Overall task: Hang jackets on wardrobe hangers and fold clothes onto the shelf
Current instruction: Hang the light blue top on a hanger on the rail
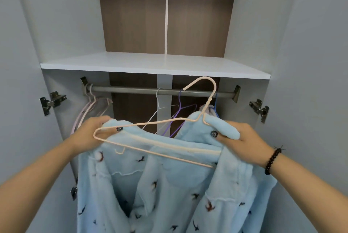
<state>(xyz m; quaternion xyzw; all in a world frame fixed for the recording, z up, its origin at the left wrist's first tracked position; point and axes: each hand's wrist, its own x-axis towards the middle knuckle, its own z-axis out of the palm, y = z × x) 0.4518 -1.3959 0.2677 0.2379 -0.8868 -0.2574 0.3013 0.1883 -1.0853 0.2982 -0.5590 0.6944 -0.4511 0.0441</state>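
hands, left hand (90, 132) and right hand (243, 141), grip blue fleece jacket (160, 185) around peach hanger (150, 138).

Your left hand (90, 134) and right hand (243, 138) grip a light blue fleece jacket (169, 185) on a peach wire hanger (150, 138). Its hook sits just before the wardrobe rail (131, 89), under a white shelf (150, 63).

We lose the light-blue jacket (169, 185) at the bottom edge, so its hem is unseen. Its collar folds hide the right end of the peach hanger (150, 138). Fleece covers most fingers of our left hand (90, 134) and right hand (243, 142). Both elbows fall outside the frame.
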